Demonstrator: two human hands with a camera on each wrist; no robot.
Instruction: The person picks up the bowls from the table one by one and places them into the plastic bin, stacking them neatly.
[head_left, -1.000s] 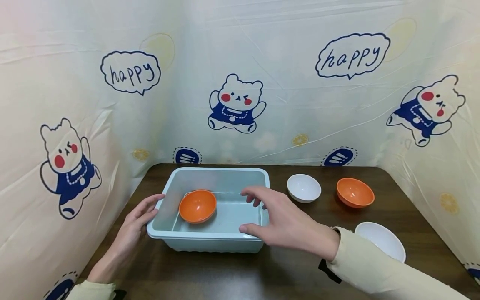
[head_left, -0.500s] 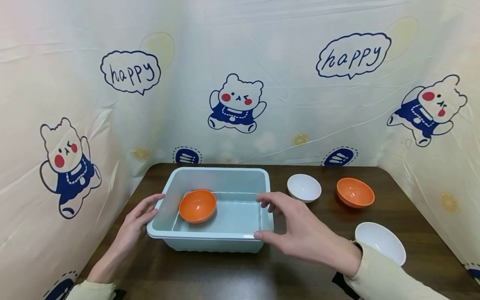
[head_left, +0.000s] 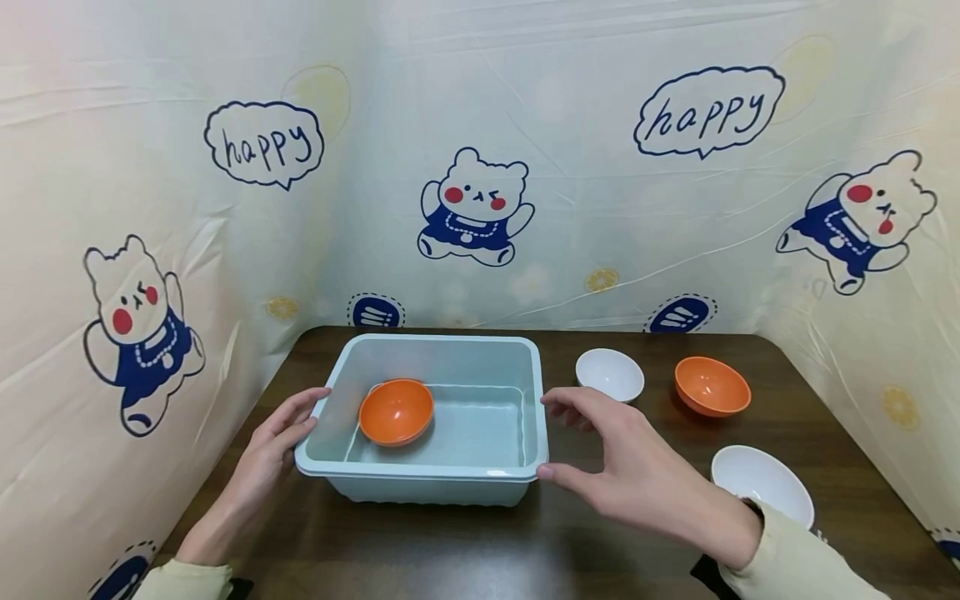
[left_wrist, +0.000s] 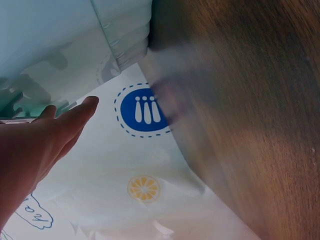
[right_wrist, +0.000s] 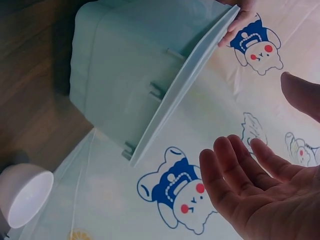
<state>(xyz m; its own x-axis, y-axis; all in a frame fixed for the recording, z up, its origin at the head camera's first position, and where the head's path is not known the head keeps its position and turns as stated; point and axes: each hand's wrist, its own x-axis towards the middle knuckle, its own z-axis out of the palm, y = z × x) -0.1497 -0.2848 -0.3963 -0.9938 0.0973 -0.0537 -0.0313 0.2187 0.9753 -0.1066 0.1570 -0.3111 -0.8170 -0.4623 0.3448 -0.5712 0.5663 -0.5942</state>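
The right hand (head_left: pixel 633 467) is loosely spread, holding nothing, thumb and fingertips just beside the blue tub (head_left: pixel 427 490); the left hand (head_left: pixel 262 454) rests relaxed against the opposite rim. I'd steady it with even pressure from both. Between the hands, inside, sits an orange bowl (head_left: pixel 396 412), nearer the left. A second ago the right hand hung over the tub; now it's outside, the bowl unmoved

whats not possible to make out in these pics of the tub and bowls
- Head view: the near white bowl's lower edge, partly hidden by the right arm.
- Head view: what lies under the orange bowl in the tub, hidden by that bowl.
- Left wrist view: much of the tub, cut off by the picture's edges.
- Right wrist view: most of the left hand, cut off by the top edge.
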